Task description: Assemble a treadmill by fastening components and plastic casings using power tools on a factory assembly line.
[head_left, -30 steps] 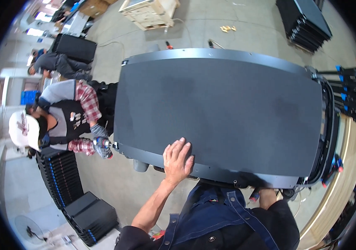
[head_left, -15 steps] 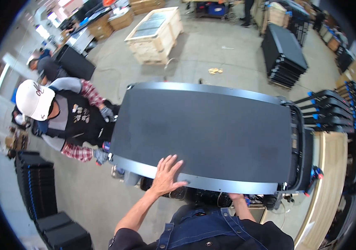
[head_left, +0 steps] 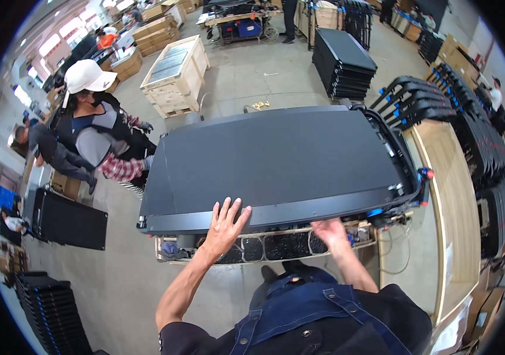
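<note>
A long black treadmill deck (head_left: 264,160) with rails along its sides lies across the middle in front of me. My left hand (head_left: 225,228) rests flat on its near side rail (head_left: 285,212), fingers spread. Below that rail's right half, my right hand (head_left: 330,232) reaches up against the underside; the rail hides its fingertips. At the right end of the deck is a black curved frame (head_left: 405,155). A co-worker in a white cap (head_left: 89,77) stands by the left end, head turned aside, one gloved hand close to the deck's edge.
Under the deck is a wooden-edged rack (head_left: 240,262) with glossy black parts. A long wooden box (head_left: 456,219) stands at right, with stacked black frames (head_left: 415,97) behind it. Farther back are a wooden crate (head_left: 172,77) and stacked black decks (head_left: 344,65). More black parts (head_left: 45,307) stand lower left.
My view has shifted, and the deck now sits tilted, its near rail showing more of its side. More of my right hand shows. The co-worker has straightened up and turned aside.
</note>
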### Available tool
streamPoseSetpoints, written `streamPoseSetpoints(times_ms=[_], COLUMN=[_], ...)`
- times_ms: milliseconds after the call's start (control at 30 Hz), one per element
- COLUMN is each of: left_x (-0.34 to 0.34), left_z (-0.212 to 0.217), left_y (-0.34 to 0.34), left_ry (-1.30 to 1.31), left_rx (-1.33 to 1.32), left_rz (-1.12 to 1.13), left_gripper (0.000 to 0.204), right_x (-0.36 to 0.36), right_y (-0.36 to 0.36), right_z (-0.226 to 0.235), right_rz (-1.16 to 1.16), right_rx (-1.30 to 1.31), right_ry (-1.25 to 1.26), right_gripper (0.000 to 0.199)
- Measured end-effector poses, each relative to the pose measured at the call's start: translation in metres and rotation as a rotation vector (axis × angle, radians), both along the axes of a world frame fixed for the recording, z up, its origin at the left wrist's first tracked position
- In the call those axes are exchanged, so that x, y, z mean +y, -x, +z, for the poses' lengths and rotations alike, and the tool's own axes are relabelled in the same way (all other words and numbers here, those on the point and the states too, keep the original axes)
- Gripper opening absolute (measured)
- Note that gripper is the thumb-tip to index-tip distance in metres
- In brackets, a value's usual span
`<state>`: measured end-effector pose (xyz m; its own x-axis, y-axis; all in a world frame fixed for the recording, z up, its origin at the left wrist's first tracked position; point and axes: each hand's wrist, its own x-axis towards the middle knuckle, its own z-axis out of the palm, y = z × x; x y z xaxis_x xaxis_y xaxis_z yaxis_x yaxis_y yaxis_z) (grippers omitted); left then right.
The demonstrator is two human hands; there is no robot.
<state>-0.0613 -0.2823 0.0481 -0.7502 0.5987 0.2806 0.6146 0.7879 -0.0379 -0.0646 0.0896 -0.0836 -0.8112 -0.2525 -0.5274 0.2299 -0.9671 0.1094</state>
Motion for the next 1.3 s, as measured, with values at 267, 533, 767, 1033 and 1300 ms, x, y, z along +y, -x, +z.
streamPoseSetpoints(times_ms=[267,533,767,1033,1300], left_x=[0.015,0.035,0.034,0.086,0.091], left_z=[0.285,0.326,0.277,0.060,-0.064], left_y=[-0.019,0.120,0.327,0.499,0.510], left_ry=[-0.145,-0.247,-0.012,-0.008,-0.037], left_rx=[0.084,0.093,0.309,-0.378,-0.563], left_rz=[-0.189,0.024,0.110,0.140,0.200], left_gripper=[0.075,0.057,0.061,0.049,0.066], right_x=[0.025,0.014,0.007,0.041,0.076], right_y=[-0.069,0.126,0.212,0.059,0.005], right_z=[0.162,-0.099,-0.059,-0.109,-0.104], right_rz=[-0.242,-0.133,-0.274,-0.023,0.442], right_rx=[0.399,-0.280,-0.041,-0.145,-0.313], right_ry=[-0.362,-0.317,-0.141,-0.565,-0.939], right_gripper=[0.009,0.020,0.026,0.027,0.029])
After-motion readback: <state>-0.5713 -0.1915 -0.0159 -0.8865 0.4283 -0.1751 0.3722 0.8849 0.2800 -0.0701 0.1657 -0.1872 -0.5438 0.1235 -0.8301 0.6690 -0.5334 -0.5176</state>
